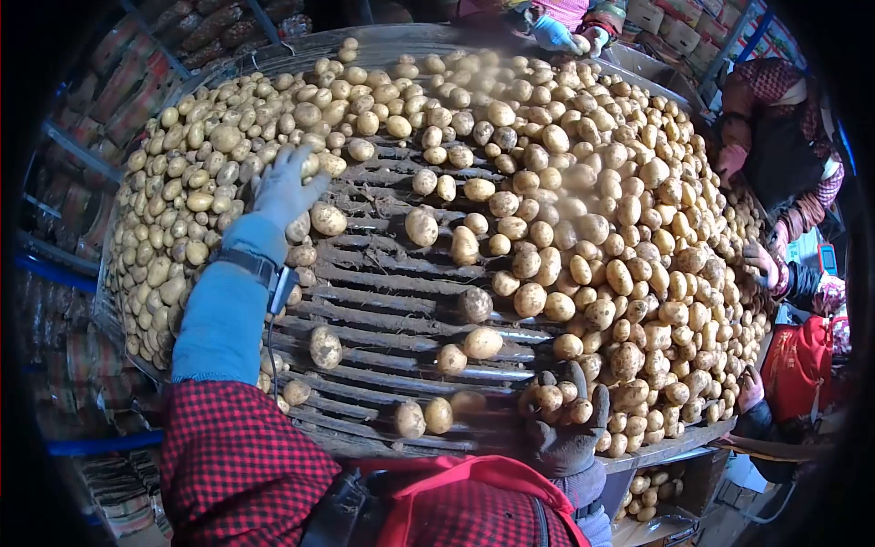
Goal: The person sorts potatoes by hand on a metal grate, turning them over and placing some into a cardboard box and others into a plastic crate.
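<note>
My left hand (290, 187), in a pale grey-blue glove, reaches out over the left heap of potatoes (187, 205). Its fingers are spread and touch the potatoes at the heap's inner edge; none is seen gripped. Close to the front edge, my right hand (558, 445) wears a dark grey glove. Its fingers curl up around a few small potatoes (549, 397) beside the large right heap. Between the hands lies a soil-covered slatted rack (383, 296) with scattered loose potatoes, among them a pale one (483, 343).
Across the rack, a person's gloved hands (570, 36) are at the far edge. Other people work along the right side, one with a bare hand (752, 387) by the heap. Below the right edge stands a box (697, 488) with potatoes. Stacked sacks on blue-framed shelves (77, 150) line the left.
</note>
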Available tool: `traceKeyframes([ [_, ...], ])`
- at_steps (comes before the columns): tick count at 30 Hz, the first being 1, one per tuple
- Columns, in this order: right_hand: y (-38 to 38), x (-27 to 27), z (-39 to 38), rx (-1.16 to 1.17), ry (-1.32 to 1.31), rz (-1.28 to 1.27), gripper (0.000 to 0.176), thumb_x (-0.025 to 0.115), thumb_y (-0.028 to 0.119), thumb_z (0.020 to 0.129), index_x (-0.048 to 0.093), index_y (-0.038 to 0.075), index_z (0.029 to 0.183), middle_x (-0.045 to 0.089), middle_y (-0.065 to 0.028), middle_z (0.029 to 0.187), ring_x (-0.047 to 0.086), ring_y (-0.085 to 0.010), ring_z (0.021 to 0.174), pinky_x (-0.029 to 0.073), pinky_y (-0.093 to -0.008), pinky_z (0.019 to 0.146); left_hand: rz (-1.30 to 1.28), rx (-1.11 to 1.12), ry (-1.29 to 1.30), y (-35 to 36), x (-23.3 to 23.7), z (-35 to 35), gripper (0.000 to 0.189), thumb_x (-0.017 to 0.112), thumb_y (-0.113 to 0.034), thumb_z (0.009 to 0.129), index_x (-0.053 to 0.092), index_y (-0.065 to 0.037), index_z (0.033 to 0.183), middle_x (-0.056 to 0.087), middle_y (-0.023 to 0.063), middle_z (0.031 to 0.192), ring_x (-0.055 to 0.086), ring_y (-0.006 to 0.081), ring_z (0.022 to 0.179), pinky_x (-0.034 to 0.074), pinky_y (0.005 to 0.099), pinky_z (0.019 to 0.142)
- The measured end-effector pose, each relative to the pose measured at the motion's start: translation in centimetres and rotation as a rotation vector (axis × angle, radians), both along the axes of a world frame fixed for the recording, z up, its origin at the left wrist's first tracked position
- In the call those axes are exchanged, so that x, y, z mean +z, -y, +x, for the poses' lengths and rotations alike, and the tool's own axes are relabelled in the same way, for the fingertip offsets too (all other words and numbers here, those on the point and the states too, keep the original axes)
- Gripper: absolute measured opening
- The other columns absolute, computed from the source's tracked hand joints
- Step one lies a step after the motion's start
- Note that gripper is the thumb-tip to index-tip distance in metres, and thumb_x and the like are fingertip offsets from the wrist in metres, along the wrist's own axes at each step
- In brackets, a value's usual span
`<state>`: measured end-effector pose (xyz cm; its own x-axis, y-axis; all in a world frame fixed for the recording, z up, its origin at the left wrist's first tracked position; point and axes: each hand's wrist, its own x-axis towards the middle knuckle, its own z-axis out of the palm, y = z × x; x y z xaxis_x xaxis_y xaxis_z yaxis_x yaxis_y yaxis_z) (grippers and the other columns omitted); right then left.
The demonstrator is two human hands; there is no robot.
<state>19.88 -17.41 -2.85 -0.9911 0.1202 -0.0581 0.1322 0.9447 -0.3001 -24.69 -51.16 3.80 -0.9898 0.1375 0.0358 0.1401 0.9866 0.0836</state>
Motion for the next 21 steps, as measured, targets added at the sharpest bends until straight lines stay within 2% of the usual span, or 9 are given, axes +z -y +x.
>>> traceKeyframes([
  [3, 0.5, -2.3, 0.8, -0.113, -0.132, -0.462, 0.099, 0.084, 0.019, 0.087, 0.016, 0.018, 0.159, 0.054, -0.0115, 0.150, 0.054, -0.0206, 0.137, 0.032, -0.0479, 0.124, -0.096, -0.064, 0.069, -2.6, -0.3, 3.4, 0.063, 0.059, -0.057, 0.099, 0.053, -0.024, 0.152, 0.031, 0.0047, 0.171, 0.037, 0.0376, 0.152, 0.016, 0.0623, 0.127],
  [5, 1.7, -2.6, 0.4, -0.235, -0.552, -1.432, 0.102, 0.085, 0.017, 0.086, 0.015, 0.021, 0.159, 0.049, -0.0139, 0.154, 0.055, -0.0229, 0.137, 0.036, -0.0501, 0.123, -0.182, -0.166, 0.193, -5.4, -0.1, 5.9, 0.064, 0.056, -0.064, 0.096, 0.061, -0.024, 0.146, 0.032, 0.0065, 0.170, 0.038, 0.0380, 0.149, 0.020, 0.0717, 0.120],
  [9, 2.4, -2.2, 0.3, -0.186, -0.709, -1.558, 0.104, 0.086, 0.009, 0.083, 0.014, 0.016, 0.158, 0.043, -0.0153, 0.158, 0.054, -0.0295, 0.140, 0.045, -0.0461, 0.118, -0.285, -0.442, 0.063, -8.9, -3.4, 14.1, 0.083, 0.058, -0.071, 0.089, 0.044, -0.026, 0.158, 0.031, 0.0118, 0.169, 0.021, 0.0448, 0.155, 0.018, 0.0797, 0.115],
  [10, 2.2, -2.6, 0.6, -0.181, -0.712, -1.564, 0.104, 0.086, 0.009, 0.083, 0.014, 0.016, 0.158, 0.043, -0.0153, 0.158, 0.054, -0.0295, 0.140, 0.045, -0.0461, 0.118, 0.024, -0.515, 0.074, -8.6, -7.2, 15.9, 0.083, 0.062, -0.068, 0.088, 0.045, -0.024, 0.158, 0.030, 0.0149, 0.168, 0.018, 0.0487, 0.155, 0.023, 0.0789, 0.114],
  [13, 0.6, -4.2, 0.9, -0.152, -0.628, -1.494, 0.104, 0.087, 0.009, 0.083, 0.015, 0.017, 0.157, 0.041, -0.0163, 0.159, 0.054, -0.0329, 0.139, 0.048, -0.0492, 0.115, 0.014, -0.646, 0.189, -9.3, -2.7, 21.4, 0.073, 0.068, -0.060, 0.090, 0.055, -0.021, 0.150, 0.033, 0.0204, 0.166, 0.015, 0.0546, 0.153, 0.033, 0.0767, 0.110],
  [15, -0.1, -4.5, 0.7, -0.592, -0.426, -2.231, 0.105, 0.087, 0.010, 0.082, 0.015, 0.018, 0.157, 0.041, -0.0165, 0.160, 0.054, -0.0337, 0.139, 0.048, -0.0494, 0.116, 0.152, -0.727, 0.167, -7.5, -1.1, 21.2, 0.065, 0.066, -0.056, 0.094, 0.059, -0.019, 0.148, 0.041, 0.0218, 0.161, 0.030, 0.0498, 0.151, 0.037, 0.0671, 0.114],
  [16, 0.0, -4.6, 0.8, -0.589, -0.416, -2.233, 0.105, 0.087, 0.010, 0.082, 0.015, 0.018, 0.157, 0.041, -0.0165, 0.160, 0.054, -0.0337, 0.139, 0.048, -0.0494, 0.116, 0.287, -0.775, 0.108, -6.2, -0.8, 20.5, 0.063, 0.065, -0.055, 0.097, 0.060, -0.017, 0.147, 0.046, 0.0223, 0.158, 0.038, 0.0467, 0.148, 0.039, 0.0606, 0.116],
  [17, 0.2, -4.8, 0.8, -0.569, -0.414, -2.147, 0.104, 0.088, 0.011, 0.082, 0.015, 0.016, 0.157, 0.042, -0.0164, 0.159, 0.055, -0.0319, 0.139, 0.047, -0.0477, 0.116, 0.360, -0.780, 0.035, -5.0, 0.0, 19.5, 0.061, 0.063, -0.052, 0.100, 0.060, -0.012, 0.146, 0.052, 0.0243, 0.153, 0.050, 0.0423, 0.140, 0.038, 0.0504, 0.119],
  [21, 0.7, -4.1, 0.7, -0.316, -0.561, -1.732, 0.105, 0.088, 0.014, 0.082, 0.015, 0.015, 0.157, 0.042, -0.0172, 0.160, 0.056, -0.0320, 0.138, 0.047, -0.0481, 0.116, 0.116, -0.251, -0.081, -2.0, 1.2, 13.2, 0.075, 0.063, -0.051, 0.099, 0.040, -0.013, 0.159, 0.041, 0.0247, 0.160, 0.042, 0.0431, 0.145, 0.031, 0.0544, 0.123],
])
